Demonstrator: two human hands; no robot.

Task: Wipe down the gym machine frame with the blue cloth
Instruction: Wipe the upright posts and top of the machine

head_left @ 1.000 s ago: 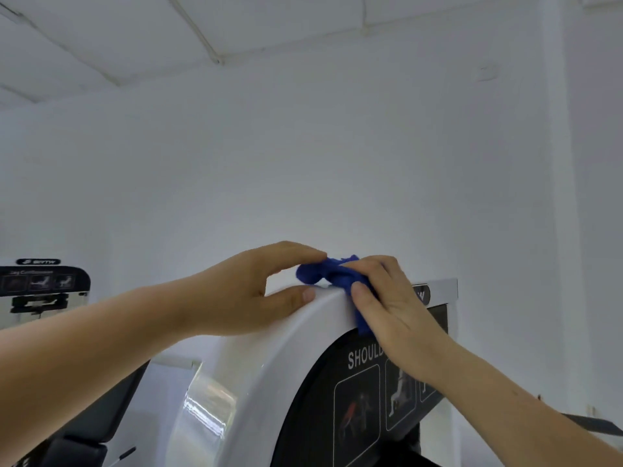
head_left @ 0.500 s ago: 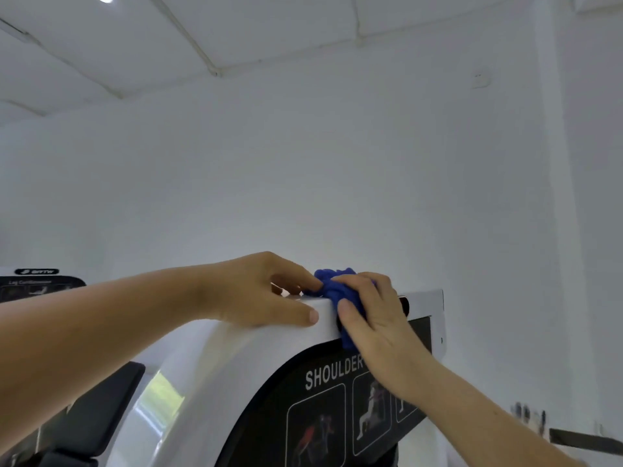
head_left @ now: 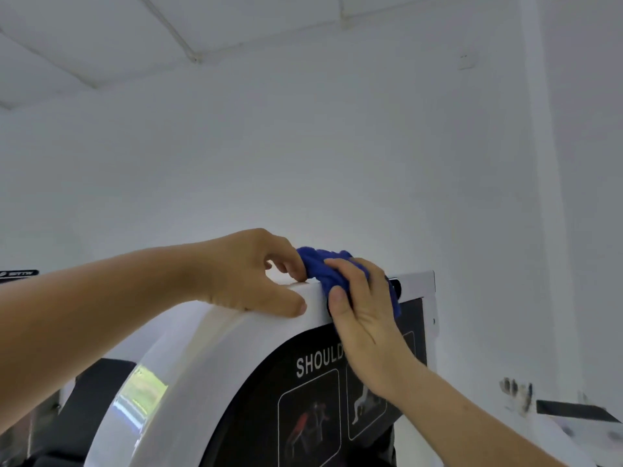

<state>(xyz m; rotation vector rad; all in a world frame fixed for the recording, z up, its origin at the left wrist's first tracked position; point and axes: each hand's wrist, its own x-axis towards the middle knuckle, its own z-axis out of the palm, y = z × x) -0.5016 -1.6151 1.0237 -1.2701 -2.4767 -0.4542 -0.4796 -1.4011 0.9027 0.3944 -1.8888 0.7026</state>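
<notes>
The cloth (head_left: 319, 266) lay bunched on the top edge of the machine frame (head_left: 188, 348), between the hands; the left hand (head_left: 249, 274) gripped that edge just left of it; the right hand (head_left: 365, 320) gripped the cloth from the front and right; an instruction panel (head_left: 256, 416) sat below, inside the frame's curve; a wall (head_left: 337, 146) stood behind.

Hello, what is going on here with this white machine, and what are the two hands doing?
A person is wiping the top of a gym machine. The right hand grips a bunched blue cloth and presses it over the top edge of the white frame, above the black instruction panel. The left hand holds the same edge, its thumb on the front and its curled fingers on top, right beside the cloth.
</notes>
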